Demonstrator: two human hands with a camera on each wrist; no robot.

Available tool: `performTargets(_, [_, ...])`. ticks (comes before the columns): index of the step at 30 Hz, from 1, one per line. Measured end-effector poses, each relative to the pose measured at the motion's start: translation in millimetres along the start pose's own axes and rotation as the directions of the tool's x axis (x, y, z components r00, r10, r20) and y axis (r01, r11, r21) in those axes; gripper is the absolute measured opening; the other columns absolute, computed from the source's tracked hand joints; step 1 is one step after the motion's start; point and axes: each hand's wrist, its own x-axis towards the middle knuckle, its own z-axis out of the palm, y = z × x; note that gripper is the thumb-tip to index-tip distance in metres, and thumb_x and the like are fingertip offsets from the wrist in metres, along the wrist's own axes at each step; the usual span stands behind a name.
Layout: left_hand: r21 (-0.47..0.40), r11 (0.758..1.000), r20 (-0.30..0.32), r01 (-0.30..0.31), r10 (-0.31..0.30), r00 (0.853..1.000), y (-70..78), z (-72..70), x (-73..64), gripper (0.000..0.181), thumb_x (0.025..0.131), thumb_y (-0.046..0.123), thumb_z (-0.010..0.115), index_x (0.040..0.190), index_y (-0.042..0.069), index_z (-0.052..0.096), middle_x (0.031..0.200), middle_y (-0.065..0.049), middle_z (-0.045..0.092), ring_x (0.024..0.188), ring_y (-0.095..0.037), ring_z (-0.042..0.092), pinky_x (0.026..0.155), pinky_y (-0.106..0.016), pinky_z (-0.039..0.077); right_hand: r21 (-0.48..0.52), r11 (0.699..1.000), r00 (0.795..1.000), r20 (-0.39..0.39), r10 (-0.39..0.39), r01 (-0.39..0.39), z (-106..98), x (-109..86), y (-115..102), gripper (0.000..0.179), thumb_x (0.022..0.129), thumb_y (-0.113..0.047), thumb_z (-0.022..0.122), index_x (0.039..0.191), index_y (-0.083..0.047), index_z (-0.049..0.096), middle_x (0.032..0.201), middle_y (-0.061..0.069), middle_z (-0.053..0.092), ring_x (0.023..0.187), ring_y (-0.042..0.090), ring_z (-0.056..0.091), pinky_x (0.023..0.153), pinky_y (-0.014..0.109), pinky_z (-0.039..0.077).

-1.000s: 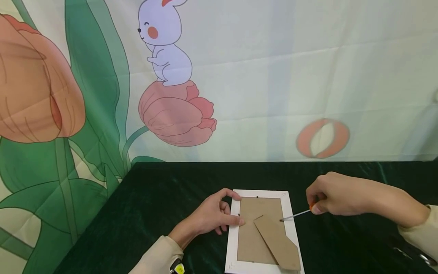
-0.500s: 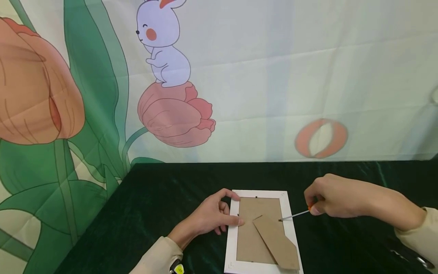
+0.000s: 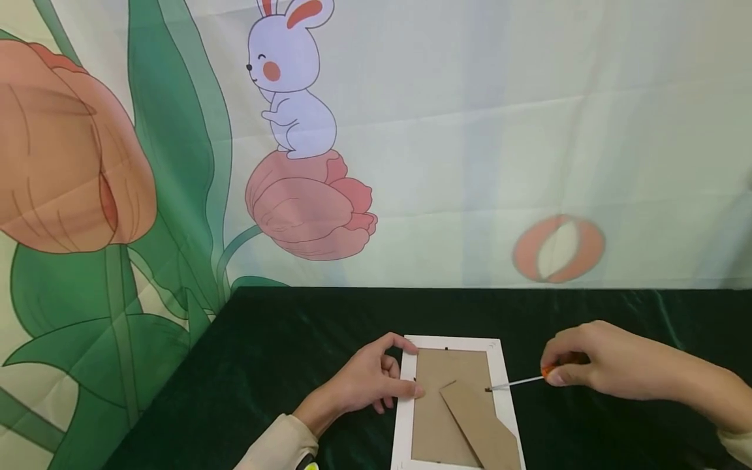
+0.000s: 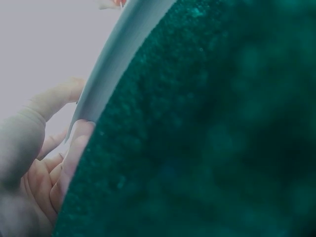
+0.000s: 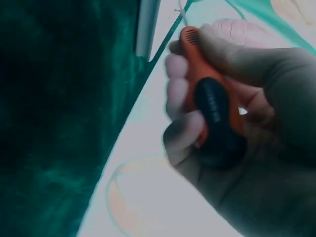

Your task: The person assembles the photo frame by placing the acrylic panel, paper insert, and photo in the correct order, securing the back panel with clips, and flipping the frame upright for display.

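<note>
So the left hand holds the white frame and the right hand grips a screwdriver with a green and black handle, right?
Not quite: the screwdriver in the right hand has an orange and black handle, as the right wrist view shows. The left hand does hold the white frame.

Frame border (image 3: 403,427) looked smooth, matt; backing board (image 3: 452,365), matt cardboard. Screwdriver shaft (image 3: 525,380) looked metal, handle (image 5: 213,101) plastic. Surface cloth (image 3: 317,339) looked velvety; backdrop (image 3: 435,163), creased fabric.
</note>
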Motion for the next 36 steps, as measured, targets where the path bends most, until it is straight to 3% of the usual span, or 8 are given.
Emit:
performTargets(5, [-0.004, 1.0, 0.004, 0.002, -0.002, 1.0, 1.7, -0.1, -0.5, 0.052, 0.086, 0.023, 0.089, 0.129, 0.02, 0.061, 0.07, -0.004, 0.063, 0.053, -0.017, 0.06, 0.047, -0.031, 0.054, 0.069, 0.996, 0.995, -0.091, -0.046, 0.052, 3.7, -0.9, 12.7, 0.016, 0.106, -0.011, 0.065, 0.119, -0.015, 0.074, 0.102, -0.011, 0.07, 0.083, 0.009, 0.063, 0.067, 0.029, 0.055])
performTargets(10, [-0.005, 1.0, 0.011, 0.002, -0.002, 1.0, 2.2, 0.9, -0.7, 0.051, 0.087, 0.023, 0.089, 0.129, 0.02, 0.06, 0.07, -0.004, 0.063, 0.053, -0.017, 0.06, 0.048, -0.031, 0.054, 0.124, 0.992, 0.988, -0.156, 0.009, 0.011, 7.7, 8.8, 12.8, 0.019, 0.109, -0.012, 0.061, 0.125, -0.011, 0.071, 0.096, -0.006, 0.068, 0.08, 0.014, 0.062, 0.062, 0.029, 0.054])
performTargets(19, [-0.004, 1.0, -0.001, -0.007, 0.007, 1.0, 0.9, 0.8, 0.7, 0.051, 0.086, 0.025, 0.088, 0.129, 0.022, 0.061, 0.071, -0.004, 0.063, 0.051, -0.018, 0.06, 0.046, -0.031, 0.053, 0.196, 0.979, 0.987, -0.136, 0.088, -0.06, 12.4, 36.6, 4.8, 0.023, 0.11, -0.021, 0.061, 0.126, -0.008, 0.071, 0.092, 0.002, 0.064, 0.08, 0.015, 0.061, 0.06, 0.029, 0.053])
performTargets(27, [-0.005, 1.0, -0.001, 0.0, 0.0, 1.0, 0.8, -0.5, -0.3, 0.05, 0.086, 0.024, 0.088, 0.128, 0.022, 0.061, 0.07, -0.004, 0.063, 0.051, -0.017, 0.06, 0.045, -0.03, 0.053, 0.219, 0.973, 0.983, -0.144, 0.111, -0.078, 17.9, 56.9, 2.1, 0.027, 0.108, -0.028, 0.065, 0.126, -0.01, 0.072, 0.096, 0.003, 0.067, 0.081, 0.019, 0.061, 0.059, 0.03, 0.053])
performTargets(36, [-0.001, 1.0, 0.003, -0.007, 0.007, 1.0, 1.7, -0.5, -0.5, 0.05, 0.087, 0.024, 0.088, 0.129, 0.019, 0.061, 0.07, -0.003, 0.062, 0.051, -0.016, 0.059, 0.045, -0.029, 0.052, 0.271, 0.948, 0.953, -0.202, 0.227, -0.168, 34.1, 64.0, 0.4, 0.021, 0.107, -0.03, 0.066, 0.116, -0.012, 0.071, 0.086, 0.004, 0.063, 0.07, 0.023, 0.059, 0.055, 0.032, 0.05])
